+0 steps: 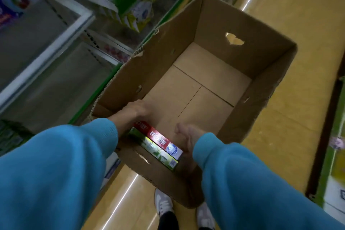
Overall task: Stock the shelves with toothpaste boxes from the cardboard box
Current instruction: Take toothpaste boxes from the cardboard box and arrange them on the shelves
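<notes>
While boxed, fingers on toothpaste boxes

I see my two arms in loose sweatshirt sleeves of a plain bright blue, soft knit fabric with no print or logo showing. Each sleeve bunches in thick folds toward the wrist and ends in a gathered cuff of the same blue. My left hand and right hand are bare past the cuffs: no gloves, and I see no rings or watch. At the bottom of the view my left shoe and right shoe are light, whitish sneakers with a rounded toe, slightly scuffed-looking and blurred. Above them begin dark, black-looking trouser legs.
</notes>
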A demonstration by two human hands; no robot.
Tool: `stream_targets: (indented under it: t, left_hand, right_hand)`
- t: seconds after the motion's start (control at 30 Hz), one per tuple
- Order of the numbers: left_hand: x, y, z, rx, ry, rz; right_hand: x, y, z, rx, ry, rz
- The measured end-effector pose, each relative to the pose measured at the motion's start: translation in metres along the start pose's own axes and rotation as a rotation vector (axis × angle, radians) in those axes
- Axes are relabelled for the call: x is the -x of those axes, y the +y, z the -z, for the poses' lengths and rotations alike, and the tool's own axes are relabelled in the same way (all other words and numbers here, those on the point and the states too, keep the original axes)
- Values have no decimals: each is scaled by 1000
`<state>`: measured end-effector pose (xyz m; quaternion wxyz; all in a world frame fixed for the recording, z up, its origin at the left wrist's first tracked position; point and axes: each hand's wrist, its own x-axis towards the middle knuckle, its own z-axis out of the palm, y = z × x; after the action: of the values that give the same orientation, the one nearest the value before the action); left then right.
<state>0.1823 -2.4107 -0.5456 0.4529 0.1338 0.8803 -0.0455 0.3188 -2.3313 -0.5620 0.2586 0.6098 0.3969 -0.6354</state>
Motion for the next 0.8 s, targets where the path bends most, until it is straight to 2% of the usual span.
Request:
stream_targets:
  t: [0.1, 0.2, 0.27, 0.37, 0.47, 0.6, 0.67, 0.8]
  left_hand:
    - [-7, -3, -2, 35, -43, -1]
    - [-13, -7, -6, 45, -44, -1]
    - [-15, -9, -8, 77, -3, -9]
    - [-12, -10, -4, 162, 145, -41]
    - [0, -5, 5, 285, 346, -99]
    - [31, 10, 17, 624, 700, -251]
    - [51, 12, 22, 822, 774, -341]
    - [107, -1, 19, 1233, 784, -501]
  right_hand:
    - [-8, 5, 3, -16, -86, -85]
    - [-12, 9, 0, 64, -51, -170]
    - [-10, 7, -2, 30, 21, -197]
    - [-4, 2, 2, -77, 54, -160]
    - [0, -8, 8, -261, 100, -14]
    - [11, -25, 26, -402, 237, 284]
    - [32, -34, 40, -520, 249, 431]
    - [92, -37, 71, -606, 144, 770]
